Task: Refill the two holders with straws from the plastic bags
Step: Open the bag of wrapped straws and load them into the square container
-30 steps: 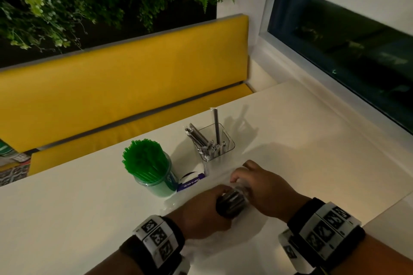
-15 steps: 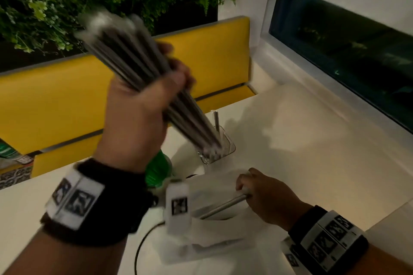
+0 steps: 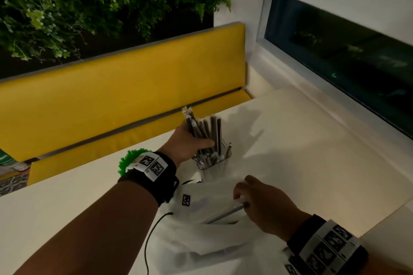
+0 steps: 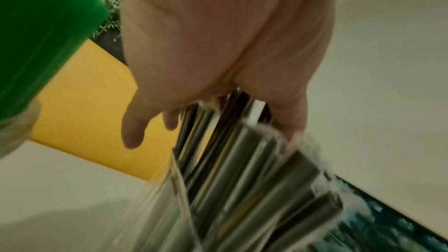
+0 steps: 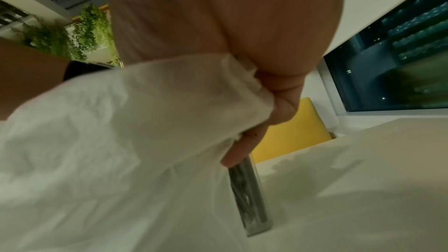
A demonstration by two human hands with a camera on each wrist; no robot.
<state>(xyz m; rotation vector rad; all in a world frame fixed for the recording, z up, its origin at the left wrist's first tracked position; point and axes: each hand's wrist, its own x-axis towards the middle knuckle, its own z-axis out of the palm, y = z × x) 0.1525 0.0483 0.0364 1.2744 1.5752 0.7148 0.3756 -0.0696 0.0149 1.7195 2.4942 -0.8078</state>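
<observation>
A white table [image 3: 312, 152] fills most of the head view, with a yellow bench [image 3: 111, 100] behind it, a wall of plants [image 3: 89, 6] above that and a dark window [image 3: 335, 56] off to the right.

Spread on the table in front of the person is a white bag [image 3: 207, 236], crumpled and partly flattened (so pale against the table that its edges are hard to trace). The right hand [image 3: 266, 205] is planted on its top edge, fingers curled, and the plastic is bunched up in its grip, which the right wrist view shows [image 5: 169, 122]. One grey straw [image 3: 223, 213] sticks out at the bag's mouth, right at the fingertips; whether it's actually pinched can't be told.

Further back, the left hand [image 3: 190, 143] is wrapped around a bundle [image 3: 203, 134] of dark wrapped straws, thumb across the front. The bundle is held nearly upright with its lower ends down inside the clear holder [image 3: 213, 161], which already has some straws in it. The left wrist view is badly blurred, but the fingers [image 4: 132, 133] can be seen closed on the bundle there.

Just left of that, mostly hidden behind the left wrist, a green holder [image 3: 128, 159] packed with green straws is seen.
</observation>
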